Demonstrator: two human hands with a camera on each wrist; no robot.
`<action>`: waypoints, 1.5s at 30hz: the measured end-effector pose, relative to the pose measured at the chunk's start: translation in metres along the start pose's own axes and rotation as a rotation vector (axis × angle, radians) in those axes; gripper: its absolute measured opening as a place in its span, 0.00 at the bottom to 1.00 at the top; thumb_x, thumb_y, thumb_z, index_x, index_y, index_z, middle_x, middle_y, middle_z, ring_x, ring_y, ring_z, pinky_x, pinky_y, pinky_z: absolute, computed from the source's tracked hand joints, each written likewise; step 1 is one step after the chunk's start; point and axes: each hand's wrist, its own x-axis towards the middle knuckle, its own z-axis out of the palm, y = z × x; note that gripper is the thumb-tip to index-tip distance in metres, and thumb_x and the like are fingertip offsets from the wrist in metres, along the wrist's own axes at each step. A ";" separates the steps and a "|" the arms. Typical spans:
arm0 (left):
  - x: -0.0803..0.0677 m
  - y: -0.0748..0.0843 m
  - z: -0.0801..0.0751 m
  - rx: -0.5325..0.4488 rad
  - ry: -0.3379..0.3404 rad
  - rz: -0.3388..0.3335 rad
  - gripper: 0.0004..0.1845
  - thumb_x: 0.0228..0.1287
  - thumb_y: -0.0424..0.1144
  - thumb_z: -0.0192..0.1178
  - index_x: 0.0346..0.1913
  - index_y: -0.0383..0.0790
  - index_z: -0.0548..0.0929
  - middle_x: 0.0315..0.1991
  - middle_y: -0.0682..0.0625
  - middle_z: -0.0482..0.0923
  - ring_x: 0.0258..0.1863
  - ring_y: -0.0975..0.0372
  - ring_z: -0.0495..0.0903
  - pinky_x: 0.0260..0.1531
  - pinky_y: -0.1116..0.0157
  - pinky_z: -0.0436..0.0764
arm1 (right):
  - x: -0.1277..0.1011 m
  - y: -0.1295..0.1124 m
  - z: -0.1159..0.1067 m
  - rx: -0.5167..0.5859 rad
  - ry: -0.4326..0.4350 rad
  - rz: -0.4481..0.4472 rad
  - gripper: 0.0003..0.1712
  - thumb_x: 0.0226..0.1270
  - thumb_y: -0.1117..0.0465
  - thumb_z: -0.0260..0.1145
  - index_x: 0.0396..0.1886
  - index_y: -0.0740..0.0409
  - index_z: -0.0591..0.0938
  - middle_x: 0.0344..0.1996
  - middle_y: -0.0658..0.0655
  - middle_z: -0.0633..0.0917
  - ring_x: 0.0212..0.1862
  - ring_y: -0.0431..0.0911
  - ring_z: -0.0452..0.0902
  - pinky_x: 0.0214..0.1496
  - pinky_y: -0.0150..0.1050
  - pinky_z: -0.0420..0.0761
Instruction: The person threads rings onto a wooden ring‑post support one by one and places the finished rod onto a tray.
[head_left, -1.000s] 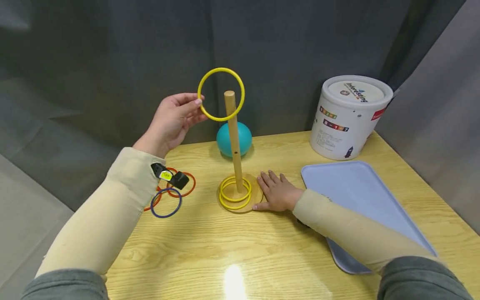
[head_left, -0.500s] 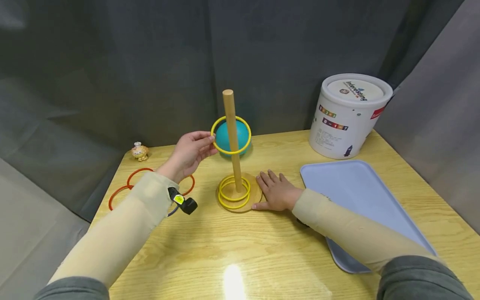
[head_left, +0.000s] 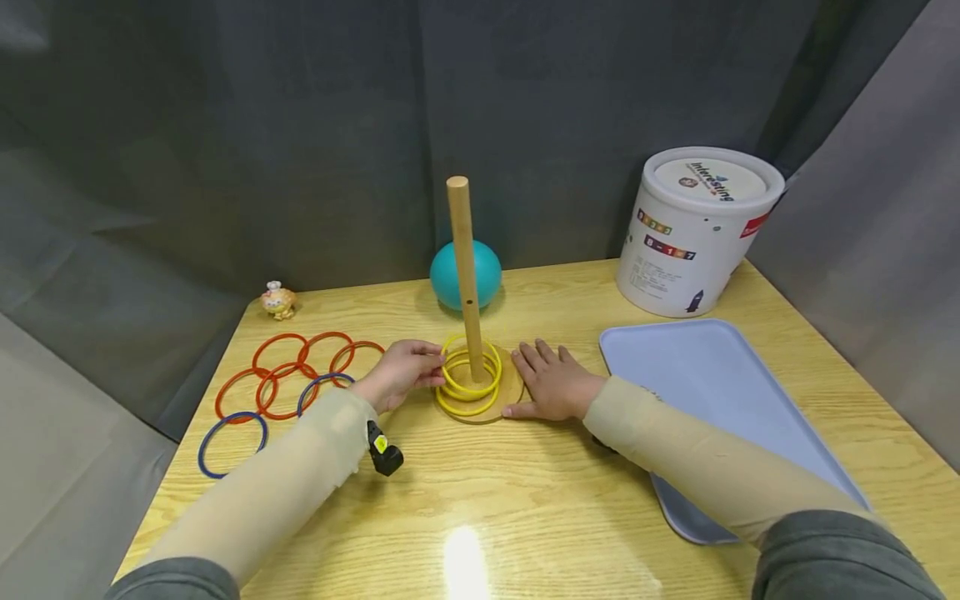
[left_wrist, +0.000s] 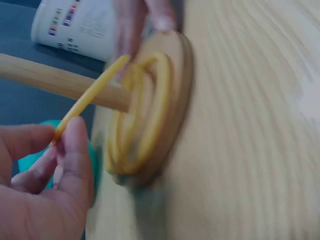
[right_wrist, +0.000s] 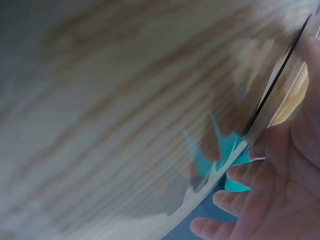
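My left hand (head_left: 405, 371) pinches the edge of a yellow ring (left_wrist: 91, 96) between thumb and fingers. That ring encircles the wooden post (head_left: 467, 275) low down, tilted, just above two other yellow rings (left_wrist: 159, 107) lying around the post's foot. The post stands upright on a round wooden base (head_left: 513, 390). With fingers spread, my right hand (head_left: 558, 385) rests at the base's right edge. In the right wrist view, the fingers and palm of the right hand (right_wrist: 280, 175) lie against the base's rim.
Several red rings (head_left: 279, 335) and two blue rings (head_left: 201, 450) lie at the left, near a small figurine (head_left: 278, 302). Behind the post sits a teal ball (head_left: 489, 275). A white bucket (head_left: 678, 250) and a pale blue tray (head_left: 705, 375) are at the right.
My left hand has brought the yellow ring down from the top of the post to near the base. My right hand has stayed at the base.
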 end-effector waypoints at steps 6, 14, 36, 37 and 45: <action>0.005 -0.017 -0.005 0.101 -0.021 -0.022 0.17 0.79 0.27 0.53 0.64 0.21 0.74 0.43 0.38 0.79 0.33 0.62 0.81 0.38 0.68 0.86 | 0.000 0.001 0.001 -0.008 0.011 0.001 0.60 0.73 0.25 0.51 0.83 0.65 0.49 0.81 0.69 0.49 0.81 0.66 0.40 0.77 0.67 0.51; -0.004 -0.009 -0.039 0.179 -0.010 0.108 0.19 0.81 0.31 0.51 0.65 0.20 0.73 0.56 0.29 0.77 0.53 0.44 0.81 0.54 0.54 0.83 | 0.002 0.002 -0.001 -0.032 0.021 -0.004 0.59 0.74 0.26 0.51 0.83 0.66 0.49 0.81 0.69 0.49 0.80 0.67 0.41 0.77 0.68 0.52; -0.086 -0.018 -0.191 -0.071 0.012 0.424 0.14 0.80 0.29 0.54 0.56 0.51 0.82 0.49 0.56 0.82 0.48 0.66 0.83 0.47 0.71 0.82 | 0.005 0.002 0.004 -0.019 0.011 -0.005 0.60 0.73 0.24 0.50 0.83 0.66 0.49 0.81 0.69 0.51 0.80 0.66 0.42 0.76 0.68 0.53; -0.090 -0.021 -0.196 -0.074 0.021 0.426 0.14 0.79 0.29 0.54 0.56 0.50 0.82 0.50 0.56 0.82 0.48 0.66 0.82 0.47 0.71 0.82 | 0.005 0.003 0.005 -0.017 0.015 -0.006 0.60 0.73 0.24 0.50 0.83 0.66 0.50 0.81 0.69 0.51 0.80 0.66 0.42 0.76 0.68 0.53; -0.120 -0.055 -0.247 -0.245 0.040 0.512 0.19 0.79 0.24 0.48 0.57 0.45 0.84 0.50 0.52 0.85 0.48 0.63 0.85 0.46 0.68 0.84 | 0.005 0.002 0.001 -0.003 0.014 -0.015 0.60 0.74 0.25 0.51 0.82 0.68 0.50 0.80 0.71 0.51 0.80 0.68 0.42 0.75 0.68 0.54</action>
